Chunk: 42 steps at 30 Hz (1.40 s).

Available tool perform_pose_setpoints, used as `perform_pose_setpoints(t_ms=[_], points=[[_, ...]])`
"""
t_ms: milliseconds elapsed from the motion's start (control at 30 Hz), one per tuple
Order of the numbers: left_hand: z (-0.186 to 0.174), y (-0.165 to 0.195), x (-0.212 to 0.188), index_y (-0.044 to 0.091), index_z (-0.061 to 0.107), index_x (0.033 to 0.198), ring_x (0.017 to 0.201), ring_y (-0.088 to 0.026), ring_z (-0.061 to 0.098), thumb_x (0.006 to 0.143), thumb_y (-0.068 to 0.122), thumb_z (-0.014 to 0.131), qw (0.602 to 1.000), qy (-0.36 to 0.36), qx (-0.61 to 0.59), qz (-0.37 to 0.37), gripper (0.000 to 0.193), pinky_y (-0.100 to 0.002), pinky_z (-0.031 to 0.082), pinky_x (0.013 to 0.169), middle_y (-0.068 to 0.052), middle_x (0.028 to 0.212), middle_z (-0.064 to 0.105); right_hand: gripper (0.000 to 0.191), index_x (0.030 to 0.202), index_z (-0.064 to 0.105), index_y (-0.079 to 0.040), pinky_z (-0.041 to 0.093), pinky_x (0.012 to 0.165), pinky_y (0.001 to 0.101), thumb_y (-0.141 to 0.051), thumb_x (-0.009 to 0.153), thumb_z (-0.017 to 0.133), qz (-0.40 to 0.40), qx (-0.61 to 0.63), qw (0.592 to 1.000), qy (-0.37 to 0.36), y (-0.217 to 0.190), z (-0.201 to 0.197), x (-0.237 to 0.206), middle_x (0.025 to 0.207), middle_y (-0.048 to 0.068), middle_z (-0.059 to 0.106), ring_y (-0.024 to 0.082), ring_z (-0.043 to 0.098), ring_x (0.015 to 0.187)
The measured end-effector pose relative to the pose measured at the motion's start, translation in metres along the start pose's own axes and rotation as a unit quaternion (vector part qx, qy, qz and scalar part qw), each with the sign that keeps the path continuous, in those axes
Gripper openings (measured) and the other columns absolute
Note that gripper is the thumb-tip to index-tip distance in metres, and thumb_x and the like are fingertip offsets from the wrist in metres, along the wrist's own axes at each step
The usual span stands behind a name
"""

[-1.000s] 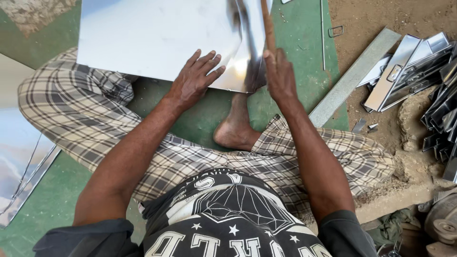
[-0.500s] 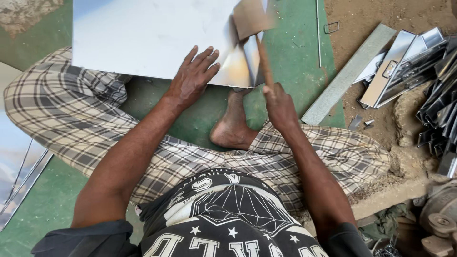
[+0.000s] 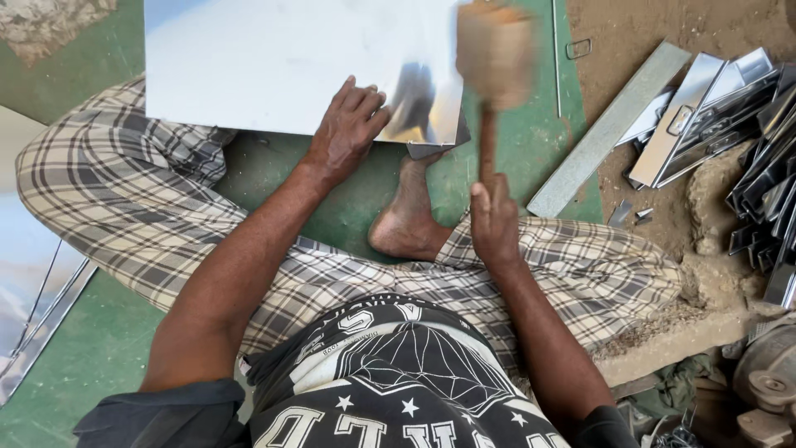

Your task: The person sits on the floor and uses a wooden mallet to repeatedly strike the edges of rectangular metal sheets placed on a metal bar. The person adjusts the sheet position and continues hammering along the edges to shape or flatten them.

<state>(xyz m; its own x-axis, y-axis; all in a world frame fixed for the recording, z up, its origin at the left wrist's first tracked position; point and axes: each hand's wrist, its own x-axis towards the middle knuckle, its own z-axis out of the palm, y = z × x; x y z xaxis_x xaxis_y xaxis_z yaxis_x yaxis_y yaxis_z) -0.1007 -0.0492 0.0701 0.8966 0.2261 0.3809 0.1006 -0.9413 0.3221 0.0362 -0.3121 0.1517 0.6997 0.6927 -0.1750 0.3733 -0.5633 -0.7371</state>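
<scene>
Green floor (image 3: 91,348) carries a metal sheet (image 3: 274,66). Left hand (image 3: 348,124) presses it flat, fingers spread; right hand (image 3: 493,220) grips a mallet (image 3: 495,58). Strike beyond the fingers, squarely.

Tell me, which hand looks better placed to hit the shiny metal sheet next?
Probably the right hand: it grips the wooden mallet, raised over the shiny flat metal sheet. The left hand lies flat on the sheet's near edge, pinning it.

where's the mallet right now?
Head view, upper centre-right: the wooden mallet is raised in the right hand, its blurred head over the right edge of the metal sheet.
</scene>
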Motion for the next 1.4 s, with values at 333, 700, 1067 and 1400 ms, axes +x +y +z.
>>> perform_pose_setpoints(t_ms=[333, 700, 1067, 1400], points=[[0.006, 0.004, 0.018, 0.003, 0.060, 0.108, 0.128, -0.032, 0.056, 0.087, -0.001, 0.064, 1.000, 0.027, -0.009, -0.002, 0.022, -0.055, 0.036, 0.122, -0.014, 0.123, 0.060, 0.044, 0.105, 0.054, -0.004, 0.045, 0.043, 0.0353, -0.045, 0.111, 0.039, 0.044, -0.064, 0.997, -0.019, -0.002, 0.003, 0.012, 0.068, 0.006, 0.056, 0.016, 0.055, 0.053], [-0.015, 0.022, -0.010, 0.004, 0.062, 0.105, 0.130, -0.031, 0.056, 0.088, 0.005, 0.063, 0.997, -0.033, -0.018, 0.060, 0.017, -0.051, 0.038, 0.121, -0.014, 0.125, 0.062, 0.051, 0.102, 0.053, -0.002, 0.045, 0.049, 0.0410, -0.051, 0.110, 0.043, -0.065, 0.006, 0.998, -0.019, -0.029, 0.009, 0.082, 0.063, 0.011, 0.055, 0.021, 0.057, 0.054], [-0.024, 0.020, -0.016, 0.004, 0.062, 0.107, 0.130, -0.029, 0.056, 0.085, 0.002, 0.062, 0.995, -0.059, -0.036, 0.067, 0.022, -0.051, 0.038, 0.121, -0.011, 0.128, 0.062, 0.044, 0.109, 0.052, 0.001, 0.044, 0.053, 0.0421, -0.042, 0.114, 0.043, -0.158, 0.024, 0.987, 0.023, -0.024, 0.001, 0.082, 0.068, 0.013, 0.057, 0.024, 0.061, 0.059], [-0.064, 0.018, -0.005, 0.004, 0.057, 0.093, 0.107, -0.028, 0.059, 0.085, 0.005, 0.064, 0.985, -0.084, -0.078, 0.127, 0.011, -0.043, 0.049, 0.103, -0.010, 0.108, 0.062, 0.051, 0.107, 0.051, -0.001, 0.039, 0.047, 0.0412, -0.050, 0.111, 0.041, -0.098, -0.042, 0.994, -0.011, -0.012, -0.007, 0.071, 0.061, 0.011, 0.052, 0.022, 0.056, 0.051]])
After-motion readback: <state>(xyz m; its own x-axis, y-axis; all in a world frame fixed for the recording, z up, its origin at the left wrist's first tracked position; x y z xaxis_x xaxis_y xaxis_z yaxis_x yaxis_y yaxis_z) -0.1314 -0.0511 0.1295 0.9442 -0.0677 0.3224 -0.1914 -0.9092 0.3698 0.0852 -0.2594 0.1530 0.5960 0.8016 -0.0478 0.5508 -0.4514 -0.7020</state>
